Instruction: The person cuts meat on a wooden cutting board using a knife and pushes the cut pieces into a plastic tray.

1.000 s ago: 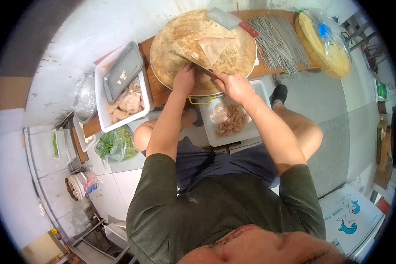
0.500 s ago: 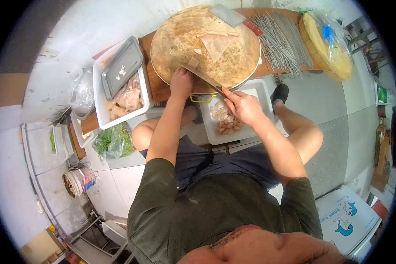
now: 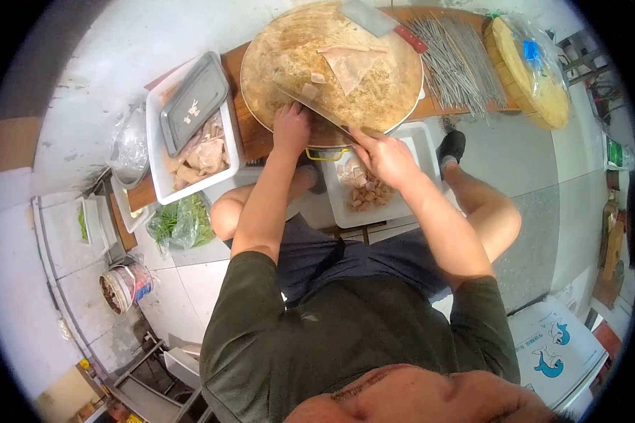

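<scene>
My right hand [image 3: 386,159] is wrapped round the handle of a long knife [image 3: 317,111], whose blade slants across the near left part of a round chopping board [image 3: 275,53]. Close to the blade, my left hand [image 3: 291,128] rests at the board's near edge with fingers curled down. What lies under those fingers is hidden. Just beyond the blade lie small cut pieces of pale meat [image 3: 310,90]. Farther back is a triangular flat piece of meat or skin [image 3: 351,67]. A cleaver [image 3: 369,18] with a red handle lies at the board's far right edge.
Below the board stands a white tub [image 3: 418,151] with cut meat chunks [image 3: 367,192]. A white bin [image 3: 161,166] at left holds larger meat pieces [image 3: 206,156] and a grey tray [image 3: 194,106]. Thin grey rods [image 3: 455,67] and a round woven basket [image 3: 525,77] are at right.
The knife and my right hand have shifted a little forward and to the left. My left hand stays at the board's near edge beside the blade.
</scene>
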`<state>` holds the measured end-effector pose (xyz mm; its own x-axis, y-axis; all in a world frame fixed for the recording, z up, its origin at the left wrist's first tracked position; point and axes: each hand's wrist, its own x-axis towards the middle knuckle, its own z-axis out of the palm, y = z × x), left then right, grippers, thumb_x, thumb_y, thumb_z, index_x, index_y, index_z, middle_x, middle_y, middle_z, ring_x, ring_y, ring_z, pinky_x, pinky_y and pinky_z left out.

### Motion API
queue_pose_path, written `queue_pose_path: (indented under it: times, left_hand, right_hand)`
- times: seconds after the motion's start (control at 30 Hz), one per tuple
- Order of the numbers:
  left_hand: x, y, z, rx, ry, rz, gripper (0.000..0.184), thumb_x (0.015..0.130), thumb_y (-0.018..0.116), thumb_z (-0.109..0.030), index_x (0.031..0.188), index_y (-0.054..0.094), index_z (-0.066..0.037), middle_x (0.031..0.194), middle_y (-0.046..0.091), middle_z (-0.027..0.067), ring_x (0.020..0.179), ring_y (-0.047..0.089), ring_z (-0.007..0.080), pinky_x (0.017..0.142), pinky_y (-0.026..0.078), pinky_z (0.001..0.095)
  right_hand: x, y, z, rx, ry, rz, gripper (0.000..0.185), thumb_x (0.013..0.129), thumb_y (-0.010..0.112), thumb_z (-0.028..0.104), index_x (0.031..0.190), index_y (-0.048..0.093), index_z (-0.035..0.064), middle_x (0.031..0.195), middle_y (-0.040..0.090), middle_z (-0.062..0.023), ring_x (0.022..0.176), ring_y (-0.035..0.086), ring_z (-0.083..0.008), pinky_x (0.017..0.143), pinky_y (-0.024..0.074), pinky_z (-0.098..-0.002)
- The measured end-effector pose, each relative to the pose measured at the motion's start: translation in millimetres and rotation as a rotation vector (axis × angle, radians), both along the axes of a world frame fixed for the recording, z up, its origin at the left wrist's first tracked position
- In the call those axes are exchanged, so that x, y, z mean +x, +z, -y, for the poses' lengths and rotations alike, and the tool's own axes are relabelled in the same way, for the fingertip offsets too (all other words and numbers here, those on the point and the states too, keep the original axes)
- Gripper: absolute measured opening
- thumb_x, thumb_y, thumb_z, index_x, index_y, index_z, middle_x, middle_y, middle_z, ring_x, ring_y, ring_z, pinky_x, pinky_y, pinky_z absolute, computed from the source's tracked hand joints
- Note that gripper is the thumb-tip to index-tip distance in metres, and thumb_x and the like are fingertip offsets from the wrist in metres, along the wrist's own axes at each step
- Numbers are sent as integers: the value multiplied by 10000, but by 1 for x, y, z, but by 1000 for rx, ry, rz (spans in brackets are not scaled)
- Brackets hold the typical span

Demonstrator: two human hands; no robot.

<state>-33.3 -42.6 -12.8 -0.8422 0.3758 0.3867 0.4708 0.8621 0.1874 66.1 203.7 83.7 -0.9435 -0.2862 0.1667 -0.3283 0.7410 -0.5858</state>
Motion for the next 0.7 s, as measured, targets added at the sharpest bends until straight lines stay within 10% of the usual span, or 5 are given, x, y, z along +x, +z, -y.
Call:
queue_pose_path:
  times: [0.7]
  left_hand:
    - [28,14,10,142,45,-35,113,851,658,-89,922,716,-22,987,665,163,968,623,384,861,524,470]
  right_hand:
    - [27,5,-6,37,38,-19,362,956,660,260,1306,667,169,926,730,-145,794,696,-389,702,576,-475]
